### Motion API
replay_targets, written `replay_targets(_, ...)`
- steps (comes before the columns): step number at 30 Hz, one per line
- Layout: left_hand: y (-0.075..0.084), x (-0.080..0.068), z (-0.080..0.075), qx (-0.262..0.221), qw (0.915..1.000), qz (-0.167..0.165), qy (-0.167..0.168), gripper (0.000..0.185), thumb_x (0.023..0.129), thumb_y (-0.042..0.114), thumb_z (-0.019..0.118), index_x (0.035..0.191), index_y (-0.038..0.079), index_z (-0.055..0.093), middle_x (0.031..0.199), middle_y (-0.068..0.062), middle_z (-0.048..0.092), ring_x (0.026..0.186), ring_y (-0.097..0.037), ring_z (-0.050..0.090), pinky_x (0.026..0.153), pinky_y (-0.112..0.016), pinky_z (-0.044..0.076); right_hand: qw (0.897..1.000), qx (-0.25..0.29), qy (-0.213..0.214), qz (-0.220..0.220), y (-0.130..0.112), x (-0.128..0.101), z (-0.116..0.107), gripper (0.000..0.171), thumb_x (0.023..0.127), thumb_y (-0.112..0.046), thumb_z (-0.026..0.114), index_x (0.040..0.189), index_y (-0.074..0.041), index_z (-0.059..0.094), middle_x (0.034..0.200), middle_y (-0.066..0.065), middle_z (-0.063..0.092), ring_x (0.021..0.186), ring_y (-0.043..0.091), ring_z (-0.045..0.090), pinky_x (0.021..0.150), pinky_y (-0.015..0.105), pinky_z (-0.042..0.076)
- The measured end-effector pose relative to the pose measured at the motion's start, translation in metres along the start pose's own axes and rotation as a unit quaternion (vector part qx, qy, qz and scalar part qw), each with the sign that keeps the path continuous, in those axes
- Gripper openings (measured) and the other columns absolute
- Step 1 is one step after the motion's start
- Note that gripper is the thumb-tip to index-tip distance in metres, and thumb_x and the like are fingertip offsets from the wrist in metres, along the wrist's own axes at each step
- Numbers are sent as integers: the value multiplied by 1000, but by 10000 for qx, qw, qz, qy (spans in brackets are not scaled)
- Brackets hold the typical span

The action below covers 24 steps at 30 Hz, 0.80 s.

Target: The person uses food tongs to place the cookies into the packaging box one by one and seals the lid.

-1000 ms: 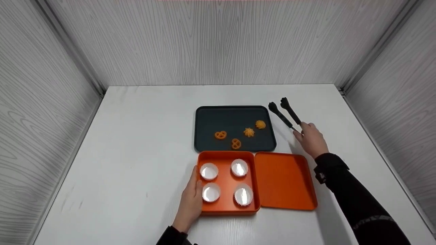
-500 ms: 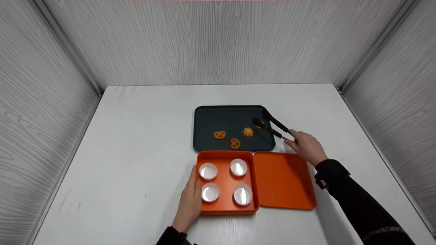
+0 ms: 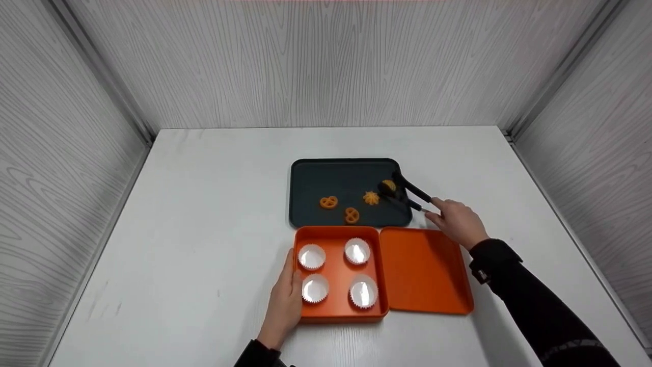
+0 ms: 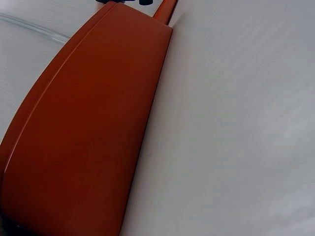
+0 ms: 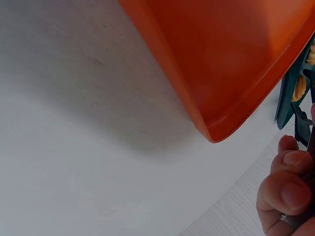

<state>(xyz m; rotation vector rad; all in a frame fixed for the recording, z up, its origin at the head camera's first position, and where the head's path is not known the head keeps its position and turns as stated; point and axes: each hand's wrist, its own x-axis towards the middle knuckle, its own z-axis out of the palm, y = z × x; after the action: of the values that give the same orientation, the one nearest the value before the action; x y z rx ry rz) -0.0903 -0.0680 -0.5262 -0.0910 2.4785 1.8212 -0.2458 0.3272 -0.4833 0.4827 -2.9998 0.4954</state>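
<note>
The right hand [image 3: 457, 220] is gripping the handles of a pair of black plastic tongs [image 3: 405, 192], its fingers [image 5: 284, 189] curled round them, and the tong tips are closing on a round orange swirl cookie [image 3: 389, 185]. That cookie is sitting near the right edge of the dark green rectangular tray [image 3: 316, 176], which serves here as the landmark. Three more orange cookies are lying on the tray: a star-shaped one [image 3: 371, 198] just left of the tong tips, and two pretzel-shaped ones [image 3: 329, 202] [image 3: 352, 215] nearer its front edge.

Touching the tray's front edge is the open orange plastic box [image 3: 337, 232], holding four white fluted paper cups [image 3: 311, 256], with its orange lid [image 3: 427, 269] lying flat to the right. The left hand [image 3: 285, 302] is resting against the box's left wall, fingers straight and relaxed, steadying it on the white table [image 3: 204, 204].

To do this pick well, the squeeze probably needs to be gentle and even, with both tips seated on opposite sides of the cookie so it is neither crumbling nor slipping out; lifting straight up should keep it from nudging the star-shaped neighbour.

The right forearm, in a black sleeve [image 3: 530, 306], is reaching diagonally from the near right across the lid's corner toward the tray, wrist low near the table.
</note>
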Motion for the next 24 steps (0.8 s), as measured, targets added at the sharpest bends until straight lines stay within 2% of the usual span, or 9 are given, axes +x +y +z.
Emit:
replay_targets(4,0,-2,0,35,10000,65,49,59,111,21,41,164,6,20,168,-12,27,153,-31,27,124,-54,22,9999,28,-133,83,1,-1,0,41,101,-21,67,130,8,63,92,20,69,78,34,66,70,51,57)
replay_targets(13,-3,0,0,-25,10000,-89,-36,59,112,24,39,165,8,18,169,-10,24,154,-30,25,125,-53,20,9989,111,-340,318,-6,3,-2,44,102,-22,63,135,8,60,107,29,70,84,38,67,74,52,57)
replay_targets(15,-3,0,0,-33,9999,-114,-37,59,112,24,39,165,9,17,169,-10,24,154,-30,25,125,-53,20,9989,127,-323,318,-7,3,-1,44,102,-22,63,134,8,61,108,29,70,82,37,67,73,51,56)
replay_targets(18,-3,0,0,-32,9999,-105,-35,60,112,25,39,165,9,17,169,-10,24,154,-30,25,125,-53,20,9991,153,-266,283,-7,4,1,38,102,-22,64,127,6,64,101,26,71,74,33,65,66,46,54)
replay_targets(21,-3,1,0,-32,9999,-108,-34,60,112,25,39,165,9,17,169,-10,24,154,-29,25,125,-52,20,9993,164,-191,259,-7,3,2,34,101,-20,65,125,5,66,101,25,72,74,32,65,66,45,53)
replay_targets(24,-2,1,1,-31,9999,-143,-40,59,112,25,39,165,8,18,169,-10,24,154,-29,24,125,-52,20,9995,183,-108,247,-7,1,2,36,101,-18,65,128,5,66,108,27,72,81,35,67,72,49,56)
